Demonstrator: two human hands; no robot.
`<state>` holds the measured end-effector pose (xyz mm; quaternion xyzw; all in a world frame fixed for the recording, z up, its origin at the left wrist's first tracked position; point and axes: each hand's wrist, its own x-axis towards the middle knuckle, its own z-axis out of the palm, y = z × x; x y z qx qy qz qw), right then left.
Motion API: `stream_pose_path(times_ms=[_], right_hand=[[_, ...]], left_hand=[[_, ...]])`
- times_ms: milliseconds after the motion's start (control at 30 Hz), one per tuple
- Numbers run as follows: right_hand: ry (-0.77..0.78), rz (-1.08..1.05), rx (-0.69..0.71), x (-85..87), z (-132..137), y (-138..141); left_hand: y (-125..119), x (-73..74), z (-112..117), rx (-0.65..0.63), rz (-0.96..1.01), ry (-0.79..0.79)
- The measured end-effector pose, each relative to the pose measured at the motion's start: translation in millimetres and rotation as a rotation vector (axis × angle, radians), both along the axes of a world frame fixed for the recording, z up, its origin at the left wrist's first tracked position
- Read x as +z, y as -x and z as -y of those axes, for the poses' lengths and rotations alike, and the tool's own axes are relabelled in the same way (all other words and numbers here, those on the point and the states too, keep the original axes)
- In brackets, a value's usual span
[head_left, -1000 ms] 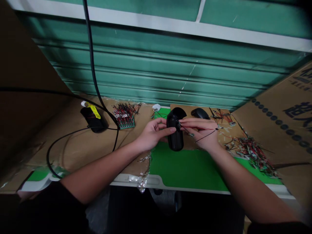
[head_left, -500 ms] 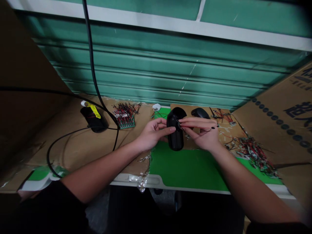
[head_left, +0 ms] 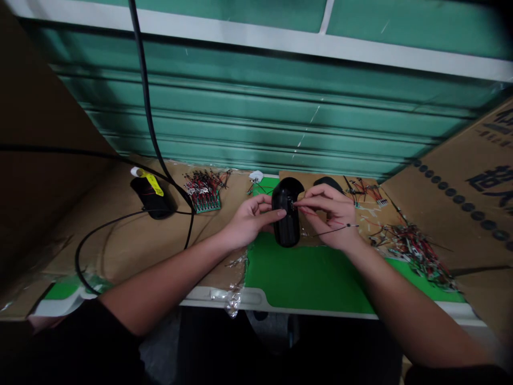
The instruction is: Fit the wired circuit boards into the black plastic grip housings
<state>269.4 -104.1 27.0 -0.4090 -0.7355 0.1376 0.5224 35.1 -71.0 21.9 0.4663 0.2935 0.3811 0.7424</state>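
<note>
A glossy black rounded housing (head_left: 287, 230) stands over the green work surface, held at its left side by my left hand (head_left: 255, 219), thumb on the front and fingers behind. At the housing's right edge, my right hand (head_left: 331, 214) pinches a small wired part (head_left: 294, 205) against an opening. Thin red and black wires (head_left: 332, 231) trail from it across the palm, with a small dark piece at their end. The fingertips hide most of the part. Behind the right hand, another black rounded piece (head_left: 328, 182) is partly covered.
Left lies a black device with a yellow tag (head_left: 154, 184), crossed by black cables (head_left: 147, 107). Beside it sits a green circuit-board panel with many wires (head_left: 207, 201). A pile of wired parts (head_left: 420, 251) lies right. Cardboard (head_left: 473, 203) walls both sides; a green shutter (head_left: 240, 112) stands behind.
My right-hand fingers have curled more around the small part, and the trailing wires have swung lower across the palm. The left hand keeps its hold on the housing.
</note>
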Motion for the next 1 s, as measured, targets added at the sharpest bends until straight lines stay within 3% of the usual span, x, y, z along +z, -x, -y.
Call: stream_pose_path(times_ms=[133, 267, 567, 833, 1000], right_hand=[[0.329, -0.357, 0.080, -9.4, -7.9, 3.9], [0.528, -0.447, 0.138, -20.0, -12.7, 5.6], [0.547, -0.414, 0.171, -22.8, -10.5, 8.5], [0.476, -0.424, 0.139, -15.6, -8.8, 15.8], [0.527, -0.400, 0.132, -16.2, -7.7, 19.0]], left_hand=[[-0.4, 0.5, 0.5, -0.014, 0.005, 0.014], [-1.4, 1.7, 1.2, -0.014, 0.005, 0.011], [-2.1, -0.4, -0.2, -0.018, 0.023, -0.031], [-1.0, -4.1, 0.4, -0.007, 0.010, 0.031], [-1.7, -4.7, 0.4, 0.011, 0.017, 0.062]])
